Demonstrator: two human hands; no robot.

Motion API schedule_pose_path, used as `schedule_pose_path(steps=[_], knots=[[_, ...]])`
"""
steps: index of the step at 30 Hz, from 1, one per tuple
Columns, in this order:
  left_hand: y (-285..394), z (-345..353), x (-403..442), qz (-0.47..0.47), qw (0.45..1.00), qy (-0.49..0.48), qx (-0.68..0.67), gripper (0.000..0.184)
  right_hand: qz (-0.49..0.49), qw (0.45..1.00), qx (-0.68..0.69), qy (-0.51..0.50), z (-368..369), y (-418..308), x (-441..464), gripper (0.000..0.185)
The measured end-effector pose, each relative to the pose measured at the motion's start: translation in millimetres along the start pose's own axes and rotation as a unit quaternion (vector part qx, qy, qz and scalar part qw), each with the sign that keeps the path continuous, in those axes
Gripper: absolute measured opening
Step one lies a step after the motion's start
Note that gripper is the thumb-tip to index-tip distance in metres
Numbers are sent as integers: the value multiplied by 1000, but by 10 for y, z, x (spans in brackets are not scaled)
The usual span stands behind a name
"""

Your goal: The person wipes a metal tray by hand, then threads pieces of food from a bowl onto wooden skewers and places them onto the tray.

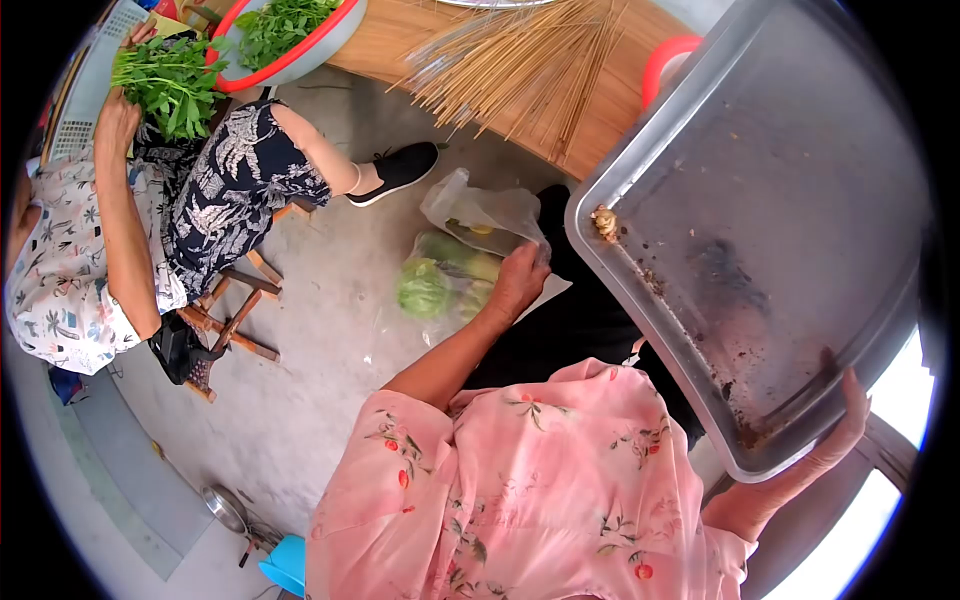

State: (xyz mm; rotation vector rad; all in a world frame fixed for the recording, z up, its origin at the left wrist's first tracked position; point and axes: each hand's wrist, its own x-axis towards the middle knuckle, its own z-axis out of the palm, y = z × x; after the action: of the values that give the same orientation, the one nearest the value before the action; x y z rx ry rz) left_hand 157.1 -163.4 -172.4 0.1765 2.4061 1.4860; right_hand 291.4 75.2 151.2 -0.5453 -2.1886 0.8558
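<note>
My left hand [522, 282] is closed on the gathered edge of a clear plastic bag [490, 205] low over the floor. Beside and beneath that edge, a round green vegetable like a cabbage [423, 288] and longer pale green ones show through the plastic. My right hand [840, 430] grips the near right rim of a large metal tray [800, 140], which is tilted. Inside the tray, a small knobbly piece like ginger [605, 223] lies at the left corner. Dark crumbs of dirt are scattered along its lower edge.
To the left, a seated person [90, 250] holds a bunch of leafy greens [175, 85]. Near them is a red-rimmed basin [345, 30] of greens. Many thin skewers [530, 70] lie on the wooden table [390, 45]. A metal pan [225, 508] sits on the floor.
</note>
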Motion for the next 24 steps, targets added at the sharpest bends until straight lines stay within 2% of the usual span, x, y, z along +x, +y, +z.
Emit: schedule_pose_path(steps=[2, 5, 7, 11, 14, 16, 17, 18, 19, 23, 24], knots=[[-86, 12, -100, 22, 999, -8, -47, 18, 3, 1000, 2, 0, 24, -6, -13, 23], [-247, -58, -198, 67, 998, -14, -3, 18, 7, 1000, 2, 2, 34, -31, -5, 23], [-458, -177, -153, 42, 998, 55, 14, 16, 8, 1000, 3, 3, 60, -41, -8, 23], [-701, -559, 171, -84, 978, 188, -47, 17, 13, 1000, 4, 8, 93, -52, -36, 23], [-1265, -695, 545, -56, 969, 240, 9, 23, 15, 1000, 2, 10, 99, -69, -39, 23], [-1468, -740, 803, -88, 960, 263, 49, 39, 18, 1000, 3, 11, 119, -72, -39, 23], [-1446, -766, 876, -88, 960, 262, 48, 39, 20, 1000, 3, 11, 121, -76, -35, 23], [-1142, -886, 916, -209, 960, 178, -58, 48, 22, 1000, 3, 11, 134, -79, -33, 23], [-964, -941, 973, -322, 929, 87, -162, 58, 22, 1000, 3, 13, 149, -82, -19, 24], [-1213, -754, 1199, -277, 953, 99, -71, 66, 29, 1000, 3, 12, 194, -98, -21, 24], [-1481, -686, 1270, -262, 963, 61, 34, 68, 30, 999, 1, 11, 187, -101, -12, 24]])
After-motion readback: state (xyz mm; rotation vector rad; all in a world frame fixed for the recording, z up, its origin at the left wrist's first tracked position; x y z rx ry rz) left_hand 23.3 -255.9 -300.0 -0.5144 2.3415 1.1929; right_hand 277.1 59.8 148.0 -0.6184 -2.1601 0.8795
